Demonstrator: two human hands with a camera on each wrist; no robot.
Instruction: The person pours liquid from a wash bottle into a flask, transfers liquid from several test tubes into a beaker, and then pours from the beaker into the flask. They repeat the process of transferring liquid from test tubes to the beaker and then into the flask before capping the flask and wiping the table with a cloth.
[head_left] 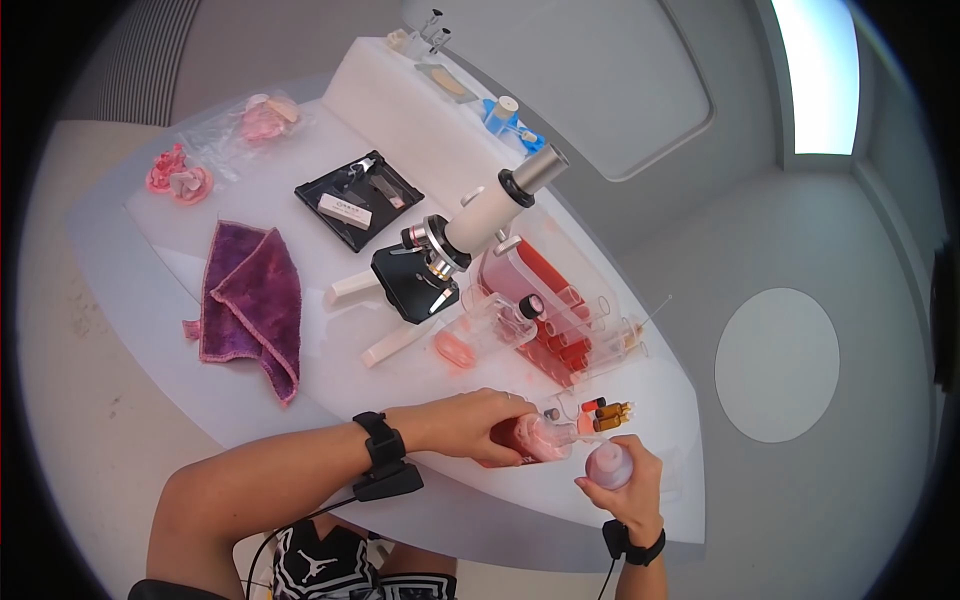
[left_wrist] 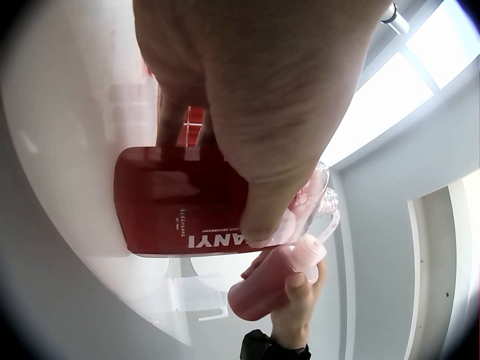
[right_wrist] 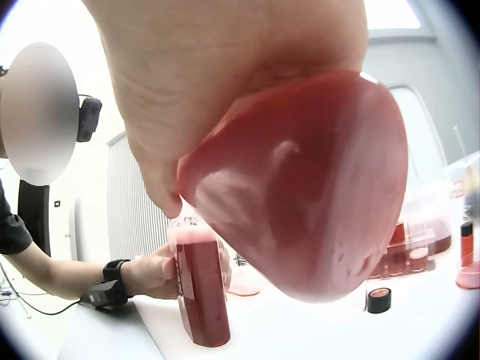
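Observation:
My left hand [head_left: 470,425] grips a clear, flat bottle [left_wrist: 176,206] by its sides. Red liquid fills its lower part, pinkish foam shows near the neck, and white letters mark its front. In my right hand [head_left: 640,490] is a squeeze wash bottle [right_wrist: 300,202], translucent and reddish, with the fingers wrapped round its body. Its thin bent spout [left_wrist: 330,227] reaches to the open mouth of the flat bottle, right at the rim. Beyond that mouth, small brown bottles [head_left: 610,418] lie on the white table [head_left: 660,450].
Behind my hands are a clear vessel with a black cap [head_left: 490,328] and a clear tub of red liquid [head_left: 520,285] with test tubes. A microscope [head_left: 480,225] stands further back. Leftward lie a black tray [head_left: 335,225] and a purple cloth [head_left: 250,300].

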